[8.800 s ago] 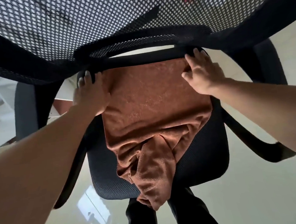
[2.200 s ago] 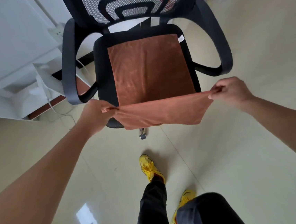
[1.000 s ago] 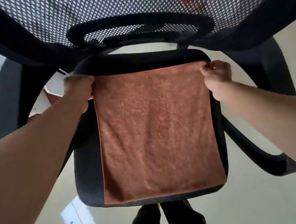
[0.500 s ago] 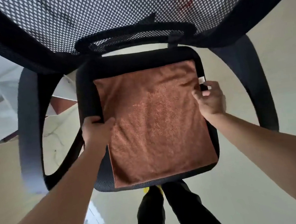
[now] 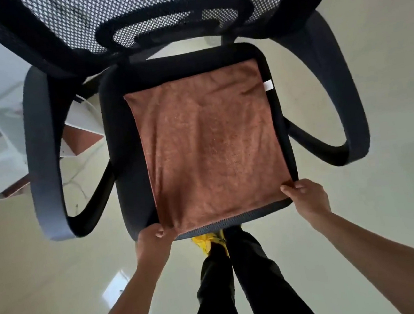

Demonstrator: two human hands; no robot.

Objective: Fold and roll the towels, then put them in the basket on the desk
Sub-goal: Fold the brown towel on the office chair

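Observation:
A rust-brown towel (image 5: 209, 144), folded in half, lies flat on the black mesh seat of an office chair (image 5: 122, 150). A small white tag (image 5: 268, 85) sticks out at its far right corner. My left hand (image 5: 153, 243) pinches the towel's near left corner at the seat's front edge. At the near right corner my right hand (image 5: 306, 198) pinches the cloth. No basket or desk is in view.
The chair's mesh backrest (image 5: 161, 11) fills the top of the view, and its armrests (image 5: 42, 160) curve out on both sides. White furniture (image 5: 2, 141) stands on the left. Glossy pale floor lies around the chair, with my legs and a yellow shoe (image 5: 206, 240) below the seat.
Both hands have slid from the towel's side edges down to its near corners at the seat front. The towel lies flatter.

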